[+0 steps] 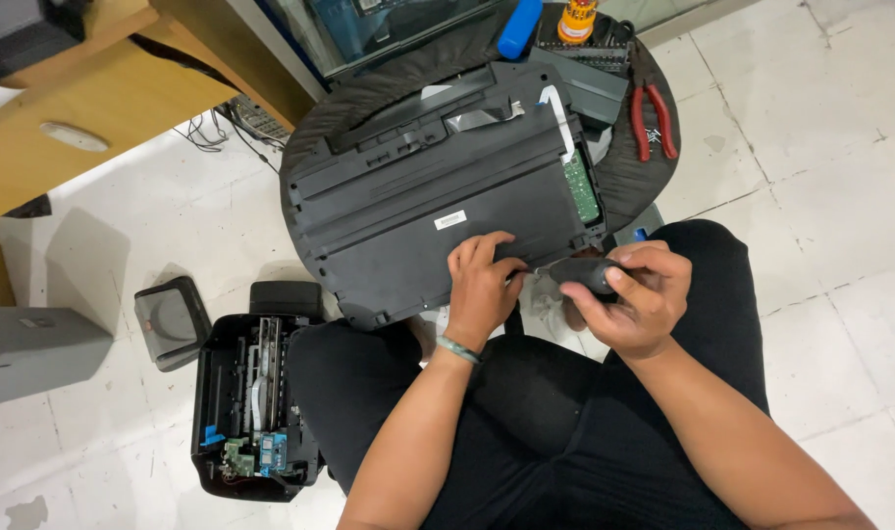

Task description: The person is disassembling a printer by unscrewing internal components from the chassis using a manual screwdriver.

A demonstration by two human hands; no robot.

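A black printer body (438,186) lies flat on a round dark stool seat (624,182) in front of my knees, with a green circuit board (581,185) showing at its right end. My left hand (482,290) rests on the printer's near edge, fingers curled on the plastic. My right hand (634,294) grips the dark handle of a screwdriver (583,273), whose tip points left toward the printer's near right corner beside my left fingers.
Red-handled pliers (652,120), a blue bottle (519,27) and an orange-capped bottle (577,20) sit at the stool's far side. A second opened printer (251,412) and a loose grey lid (171,321) lie on the tiled floor at left. A wooden desk (94,108) stands upper left.
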